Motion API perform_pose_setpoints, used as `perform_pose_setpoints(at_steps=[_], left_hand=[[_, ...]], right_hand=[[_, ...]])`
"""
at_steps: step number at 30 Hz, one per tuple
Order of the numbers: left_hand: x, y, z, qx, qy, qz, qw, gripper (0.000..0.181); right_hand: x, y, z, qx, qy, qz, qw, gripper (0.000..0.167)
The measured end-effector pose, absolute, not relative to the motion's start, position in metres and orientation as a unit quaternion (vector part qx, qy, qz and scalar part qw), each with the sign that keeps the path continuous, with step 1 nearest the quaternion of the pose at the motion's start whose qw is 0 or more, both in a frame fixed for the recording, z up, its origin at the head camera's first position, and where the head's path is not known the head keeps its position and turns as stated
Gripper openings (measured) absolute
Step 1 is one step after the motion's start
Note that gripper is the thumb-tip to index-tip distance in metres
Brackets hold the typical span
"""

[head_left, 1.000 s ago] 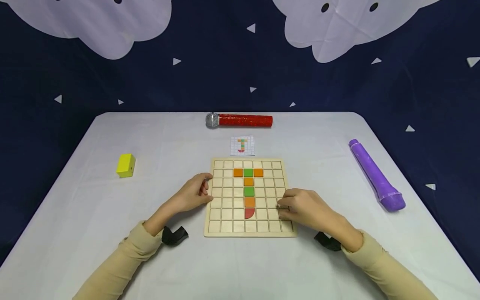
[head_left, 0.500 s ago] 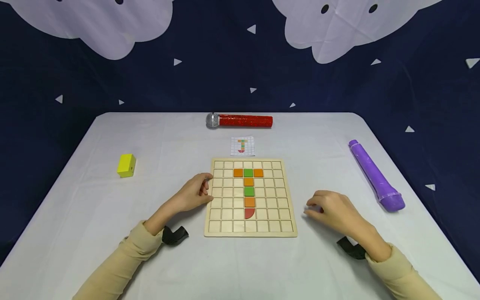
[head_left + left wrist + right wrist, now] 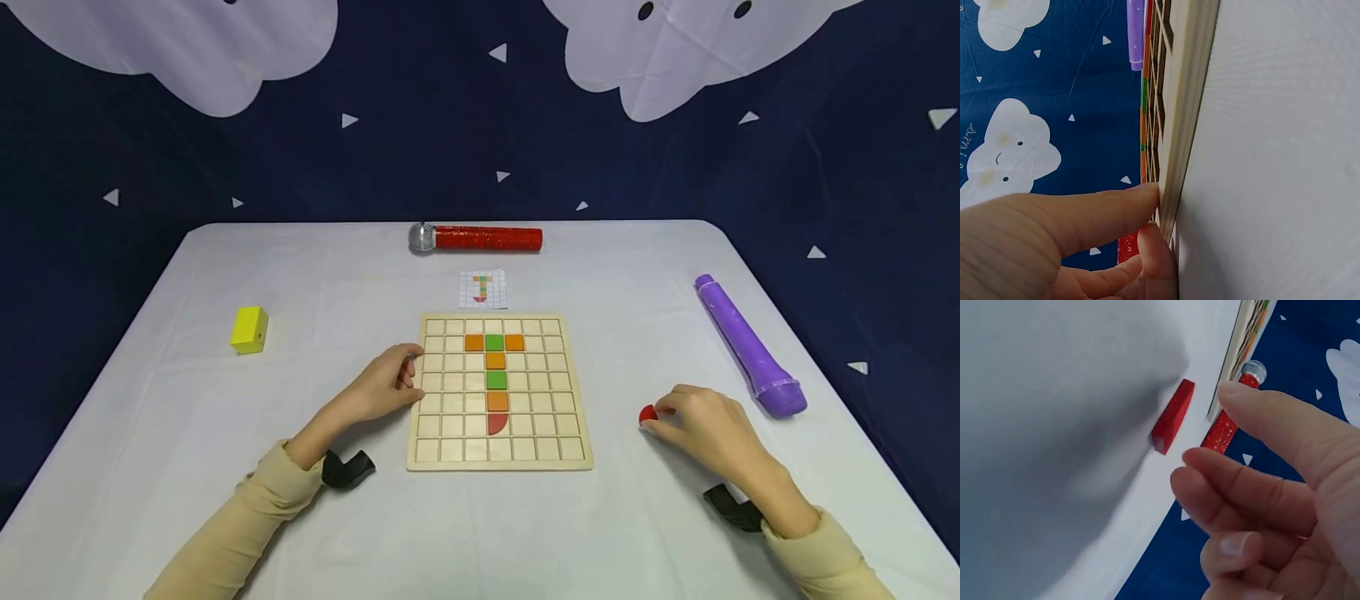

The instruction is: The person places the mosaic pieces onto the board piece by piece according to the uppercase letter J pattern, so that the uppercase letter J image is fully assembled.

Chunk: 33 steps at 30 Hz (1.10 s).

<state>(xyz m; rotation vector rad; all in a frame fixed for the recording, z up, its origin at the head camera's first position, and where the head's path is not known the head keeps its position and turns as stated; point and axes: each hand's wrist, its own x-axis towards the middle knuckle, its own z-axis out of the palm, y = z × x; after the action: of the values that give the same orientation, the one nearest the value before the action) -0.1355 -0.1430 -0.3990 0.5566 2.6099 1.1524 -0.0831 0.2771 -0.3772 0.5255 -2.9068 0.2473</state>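
Observation:
On the table lies a square wooden grid board [image 3: 435,450]. Orange and green square tiles and one red quarter-round tile [image 3: 497,424] sit in its cells, forming a T shape with a column. My left hand [image 3: 381,385] touches the board's left edge with thumb and fingertips spaced apart, seen close in the left wrist view. To the right of the board is a loose red piece [image 3: 1174,417] on the tablecloth. My right hand [image 3: 708,429] hovers beside it, and in the right wrist view a gap separates thumb from fingers, with nothing held.
Behind the board lies a small printed pattern card [image 3: 483,289], with a red toy microphone [image 3: 487,239] beyond it. A purple microphone [image 3: 750,346] lies at the right, and a yellow block [image 3: 250,330] stands at the left. A dark blue backdrop borders the table.
My right hand has moved off the board's right side and away to the right, and the loose red piece now shows by its fingertips. The left hand has stayed at the board's edge.

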Motion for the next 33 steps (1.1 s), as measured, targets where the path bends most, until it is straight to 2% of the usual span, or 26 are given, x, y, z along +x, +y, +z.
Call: perform_pose_setpoints(at_steps=[10, 14, 20, 27, 33], left_hand=[[-0.136, -0.144, -0.401, 0.187, 0.892, 0.395, 0.116, 0.055], [-0.136, -0.144, -0.402, 0.186, 0.893, 0.393, 0.117, 0.056], [-0.136, -0.143, -0.401, 0.185, 0.894, 0.392, 0.115, 0.056], [-0.136, -0.143, -0.399, 0.185, 0.893, 0.393, 0.115, 0.057], [-0.136, -0.143, -0.4, 0.183, 0.894, 0.393, 0.113, 0.056]], right_hand=[[-0.086, 0.276, -0.382, 0.165, -0.98, 0.093, 0.06, 0.022], [-0.09, 0.272, -0.385, 0.197, -0.974, 0.097, 0.05, 0.017], [-0.095, 0.266, -0.392, 0.278, -0.951, 0.104, 0.087, 0.012], [-0.097, 0.247, -0.39, 0.309, -0.937, 0.103, 0.123, 0.013], [-0.103, 0.226, -0.384, 0.329, -0.93, 0.102, 0.128, 0.013]])
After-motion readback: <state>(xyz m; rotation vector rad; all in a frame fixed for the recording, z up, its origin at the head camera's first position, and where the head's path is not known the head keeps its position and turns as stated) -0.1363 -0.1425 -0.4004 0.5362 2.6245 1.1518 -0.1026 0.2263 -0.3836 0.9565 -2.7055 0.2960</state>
